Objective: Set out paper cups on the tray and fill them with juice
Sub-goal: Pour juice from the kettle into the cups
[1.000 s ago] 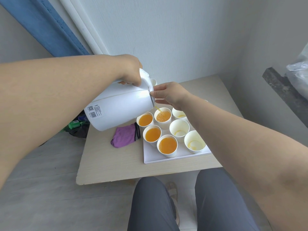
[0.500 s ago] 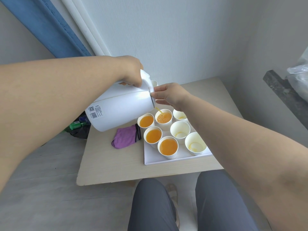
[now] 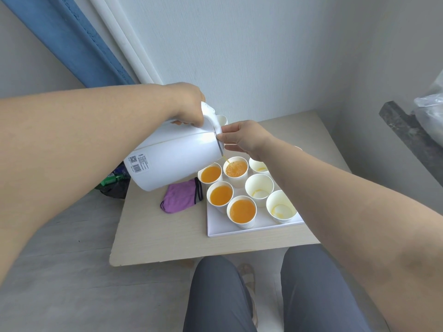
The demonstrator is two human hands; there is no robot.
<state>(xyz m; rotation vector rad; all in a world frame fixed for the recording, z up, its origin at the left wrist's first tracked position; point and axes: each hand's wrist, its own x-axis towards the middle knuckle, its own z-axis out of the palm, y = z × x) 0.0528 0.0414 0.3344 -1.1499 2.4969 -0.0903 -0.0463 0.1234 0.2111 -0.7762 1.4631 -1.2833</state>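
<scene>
Worktop (image 3: pixel 155 236) carries the tray (image 3: pixel 220 230) on its right side. Jug (image 3: pixel 177 159) hangs tilted over the tray's back-left corner, its long axis running from base at left to spout at right, mouth down. Left hand (image 3: pixel 189 109) grips the jug handle from above. Right hand (image 3: pixel 242 137) pinches the lid edge by the spout. Full cups (image 3: pixel 220 195) sit in the left column. Pour cup (image 3: pixel 236 169), back-middle, is foamy and near full, with a thin juice stream (image 3: pixel 226 160) dropping in. Empty cups (image 3: pixel 259 188) lie right of the spout, by the right wrist, so the mouth likely needs to shift right next.
</scene>
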